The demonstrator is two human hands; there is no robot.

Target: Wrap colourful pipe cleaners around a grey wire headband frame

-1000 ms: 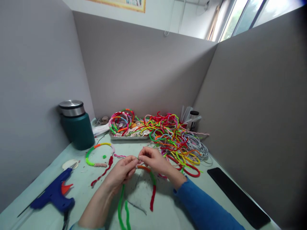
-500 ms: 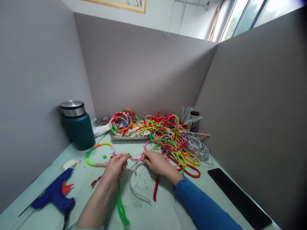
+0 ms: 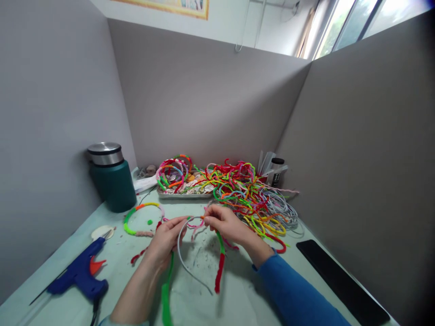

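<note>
My left hand is pinched on a bare grey headband near its top, with a green pipe cleaner trailing down from under the fingers. My right hand is pinched on the same headband's top, where an orange, green and red pipe cleaner hangs down. A pink pipe cleaner droops between the two hands. Both hands are above the pale table.
A blue glue gun lies front left. A dark green jar stands back left. A finished wrapped headband, a metal tray of headbands, a pile of pipe cleaners, grey headbands and a black phone lie around.
The grey headband has been lifted and turned upright between my hands. My hands came closer together, and the red and green pipe cleaner now hangs from the right hand.
</note>
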